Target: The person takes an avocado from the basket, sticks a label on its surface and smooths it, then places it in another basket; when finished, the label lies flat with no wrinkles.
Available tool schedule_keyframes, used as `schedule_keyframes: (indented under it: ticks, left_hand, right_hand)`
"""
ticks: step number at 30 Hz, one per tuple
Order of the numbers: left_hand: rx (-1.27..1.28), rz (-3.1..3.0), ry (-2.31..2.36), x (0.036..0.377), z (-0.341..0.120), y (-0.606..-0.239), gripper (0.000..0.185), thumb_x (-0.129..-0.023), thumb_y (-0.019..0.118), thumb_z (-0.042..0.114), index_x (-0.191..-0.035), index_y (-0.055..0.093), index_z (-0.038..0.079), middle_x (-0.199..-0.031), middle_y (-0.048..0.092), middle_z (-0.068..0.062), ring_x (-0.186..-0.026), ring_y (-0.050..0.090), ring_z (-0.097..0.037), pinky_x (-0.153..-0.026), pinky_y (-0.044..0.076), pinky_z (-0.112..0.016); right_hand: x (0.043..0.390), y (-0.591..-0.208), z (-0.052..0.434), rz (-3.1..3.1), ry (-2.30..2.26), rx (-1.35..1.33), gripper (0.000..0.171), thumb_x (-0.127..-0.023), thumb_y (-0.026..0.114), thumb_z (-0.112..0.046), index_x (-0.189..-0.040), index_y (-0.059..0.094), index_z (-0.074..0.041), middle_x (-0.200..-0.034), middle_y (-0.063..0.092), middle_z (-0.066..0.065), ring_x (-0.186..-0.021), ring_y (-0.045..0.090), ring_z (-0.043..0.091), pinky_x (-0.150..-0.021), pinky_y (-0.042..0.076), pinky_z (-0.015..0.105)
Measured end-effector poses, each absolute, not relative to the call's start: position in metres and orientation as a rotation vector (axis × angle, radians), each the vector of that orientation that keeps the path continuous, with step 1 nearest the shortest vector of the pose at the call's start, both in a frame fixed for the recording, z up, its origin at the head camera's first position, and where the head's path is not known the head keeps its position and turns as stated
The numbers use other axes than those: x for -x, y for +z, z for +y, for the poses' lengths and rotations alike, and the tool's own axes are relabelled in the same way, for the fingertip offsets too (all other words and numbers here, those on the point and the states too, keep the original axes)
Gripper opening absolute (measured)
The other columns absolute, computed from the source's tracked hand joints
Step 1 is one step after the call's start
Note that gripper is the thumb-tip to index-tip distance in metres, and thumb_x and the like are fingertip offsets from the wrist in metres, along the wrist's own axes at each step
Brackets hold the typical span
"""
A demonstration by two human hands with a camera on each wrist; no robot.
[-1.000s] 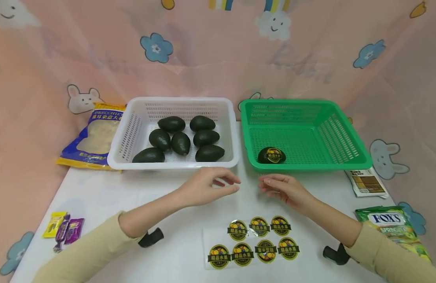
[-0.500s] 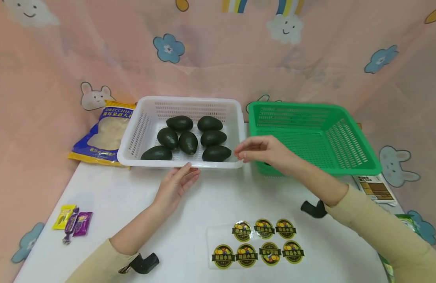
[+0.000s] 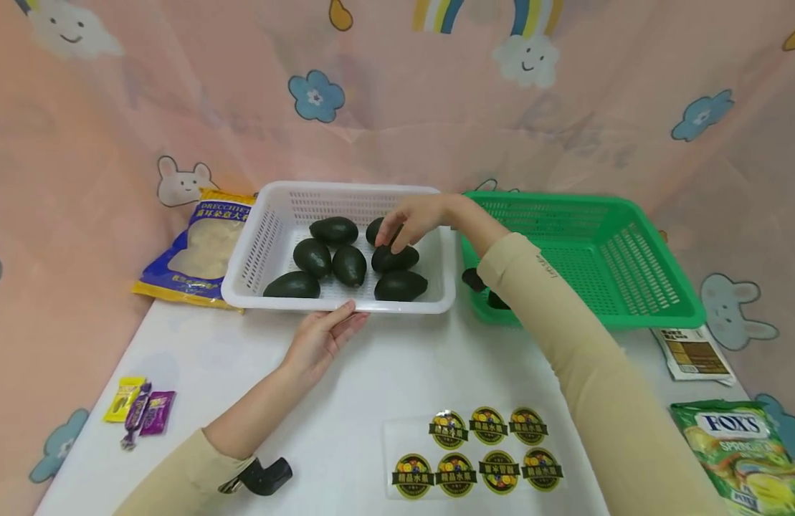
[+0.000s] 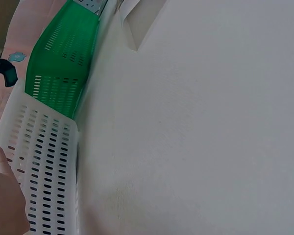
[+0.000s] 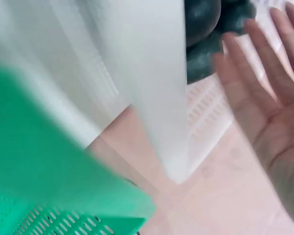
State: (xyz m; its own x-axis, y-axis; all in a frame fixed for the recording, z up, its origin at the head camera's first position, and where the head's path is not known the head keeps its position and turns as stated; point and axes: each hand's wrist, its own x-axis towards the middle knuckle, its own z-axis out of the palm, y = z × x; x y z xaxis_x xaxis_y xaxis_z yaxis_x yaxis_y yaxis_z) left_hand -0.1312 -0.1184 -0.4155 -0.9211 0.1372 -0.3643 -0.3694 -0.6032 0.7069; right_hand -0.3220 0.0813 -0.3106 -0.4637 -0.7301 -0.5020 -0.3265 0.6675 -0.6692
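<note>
Right hand: we see the right hand [image 3: 415,218] reaching over the white basket [image 3: 268,222], fingers spread and relaxed, fingertips at the top of one avocado [image 3: 397,259]; nothing is gripped.
Left hand: our left hand [image 3: 320,337] rests on the table [image 3: 345,401] with straight fingers touching the basket's front rim; the left wrist view shows it against the slotted wall [image 4: 44,161].
Avocados: seven dark avocados lie in the white basket, the touched one in the right-hand column, between two others.
Green basket: the green basket [image 3: 629,272] stands just beside the white one, to its right.
Stickers: a sticker sheet [image 3: 477,451] lies at the table's near edge.
Snacks: a pasta bag [image 3: 197,251] sits left of the white basket; a candy bag [image 3: 739,451] lies at the right edge.
</note>
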Motion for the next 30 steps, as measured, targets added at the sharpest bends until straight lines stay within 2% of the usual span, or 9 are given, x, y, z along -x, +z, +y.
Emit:
schedule_keyframes:
  ticks: [5,11,17,30]
  left_hand:
    - [0.379,1.219,2.545,0.131,-0.118,-0.417,0.007,-0.099,0.051,-0.001,-0.101,0.054,-0.007,-0.090,0.070,-0.010,-0.086,0.071,-0.018,-0.090,0.052,-0.029]
    - [0.362,1.244,2.519,0.131,-0.120,-0.416,0.007,-0.100,0.052,0.000,-0.101,0.056,-0.005,-0.091,0.071,-0.009,-0.088,0.071,-0.018,-0.090,0.052,-0.030]
    - [0.364,1.264,2.497,0.131,-0.121,-0.415,0.011,-0.099,0.053,0.000,-0.107,0.054,-0.008,-0.092,0.071,-0.009,-0.089,0.071,-0.018,-0.090,0.052,-0.030]
    - [0.381,1.281,2.474,0.131,-0.122,-0.412,0.014,-0.100,0.052,0.001,-0.110,0.052,-0.007,-0.095,0.071,-0.009,-0.091,0.071,-0.018,-0.091,0.051,-0.031]
  right_hand:
    - [0.342,-0.321,0.074,2.085,-0.446,0.652,0.044,-0.092,0.067,-0.012,-0.135,0.058,-0.010,-0.142,0.051,0.005,-0.129,0.046,0.024,-0.100,0.045,0.047]
    - [0.348,-0.326,0.064,2.035,-0.371,0.540,0.059,-0.090,0.070,-0.014,-0.145,0.048,-0.019,-0.152,0.038,0.002,-0.135,0.039,0.025,-0.099,0.047,0.046]
    - [0.348,-0.335,0.055,2.002,-0.376,0.515,0.060,-0.088,0.073,-0.013,-0.143,0.050,-0.024,-0.152,0.037,0.006,-0.136,0.038,0.023,-0.099,0.048,0.042]
    - [0.350,-0.362,0.049,1.921,-0.451,0.553,0.068,-0.082,0.080,-0.018,-0.142,0.049,-0.030,-0.158,0.024,-0.004,-0.142,0.026,0.022,-0.099,0.046,0.047]
